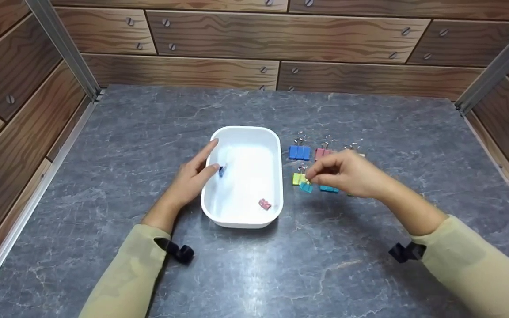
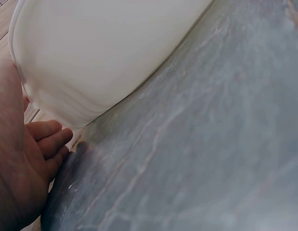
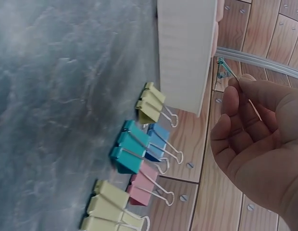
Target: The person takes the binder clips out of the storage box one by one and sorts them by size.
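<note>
My right hand [image 1: 347, 174] pinches a small teal binder clip [image 1: 306, 187] by its wire handle between thumb and fingertips, just right of a white tub [image 1: 245, 223]. In the right wrist view, that clip [image 3: 226, 67] juts from the fingertips. At the tub's left side, my left hand [image 1: 188, 179] rests with thumb and index finger extended over the rim; the left wrist view shows its other fingers [image 2: 50, 139] loosely bent outside the wall. Inside the tub lie a small dark blue binder clip [image 1: 222, 171], near the left thumb, and a pink one [image 1: 264, 204].
Right of the tub, larger binder clips stand in two rows: blue [image 1: 299, 153], pink [image 1: 323, 153], yellow-green [image 1: 298, 179], teal [image 1: 328, 189] and a pale yellow one [image 3: 108, 207]. My right hand partly covers them in the head view. Wood-patterned walls [image 1: 254, 37] enclose the grey table [image 1: 254, 274].
</note>
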### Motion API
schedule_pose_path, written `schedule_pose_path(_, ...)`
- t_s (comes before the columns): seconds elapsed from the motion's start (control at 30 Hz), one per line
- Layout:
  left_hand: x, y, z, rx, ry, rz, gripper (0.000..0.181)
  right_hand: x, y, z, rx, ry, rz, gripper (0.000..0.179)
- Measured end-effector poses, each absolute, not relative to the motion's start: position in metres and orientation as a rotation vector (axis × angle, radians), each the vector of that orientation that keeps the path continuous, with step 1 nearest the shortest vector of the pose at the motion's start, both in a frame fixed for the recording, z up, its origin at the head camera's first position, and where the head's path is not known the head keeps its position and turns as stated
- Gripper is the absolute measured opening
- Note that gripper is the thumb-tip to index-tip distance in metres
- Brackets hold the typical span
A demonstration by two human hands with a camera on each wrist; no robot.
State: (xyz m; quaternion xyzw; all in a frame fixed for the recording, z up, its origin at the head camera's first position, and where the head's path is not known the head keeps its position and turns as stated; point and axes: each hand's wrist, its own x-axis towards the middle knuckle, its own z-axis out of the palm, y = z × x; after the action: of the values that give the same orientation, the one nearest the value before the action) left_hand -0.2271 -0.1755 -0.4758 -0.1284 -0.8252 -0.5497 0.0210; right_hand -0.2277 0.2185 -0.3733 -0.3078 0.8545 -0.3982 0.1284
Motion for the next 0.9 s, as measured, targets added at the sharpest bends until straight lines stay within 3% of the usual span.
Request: schedule_pose_path(0.9, -0.225, -0.176, -0.475, -0.4, -2.573, -1.699, 0.063, -0.221, 0.225, -0.405, -0.89, 2.412, -1.071, 0.008)
